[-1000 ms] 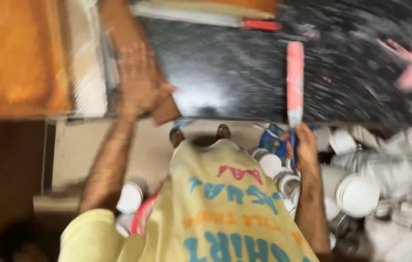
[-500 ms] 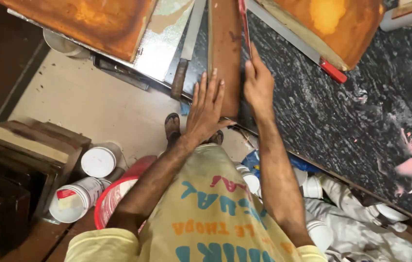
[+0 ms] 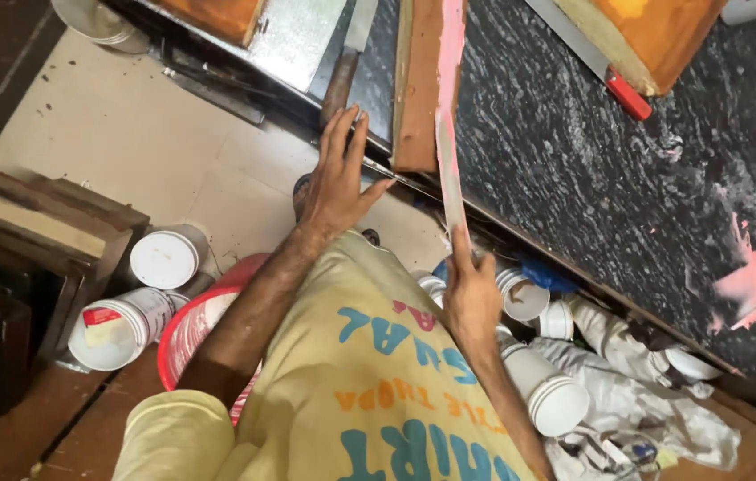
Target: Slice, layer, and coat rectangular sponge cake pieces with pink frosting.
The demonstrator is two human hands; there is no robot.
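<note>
The right hand (image 3: 471,289) is closed around the near end of a long, thin pink-smeared strip (image 3: 447,151), fingers wrapped and thumb on top, so only its lowest part is gripped while the rest reaches away over the edge of the black stone counter (image 3: 592,169). Just to the left of the strip's far half lies a brown wooden block (image 3: 418,85), close beside it; whether they touch cannot be told. Further left, the left hand (image 3: 338,178) is spread wide with nothing in it, fingertips at the counter's edge near a long blade with a wooden handle (image 3: 347,67). Held by one end, the strip looks likely to sag or twist, and the wet-looking pink coat could wipe onto the block or the counter. A slip of the open hand toward the blade seems a further risk. Directly below the grip stand several white tubs (image 3: 538,356) and crumpled white cloth (image 3: 654,419); a dropped strip would probably land among them.
</note>
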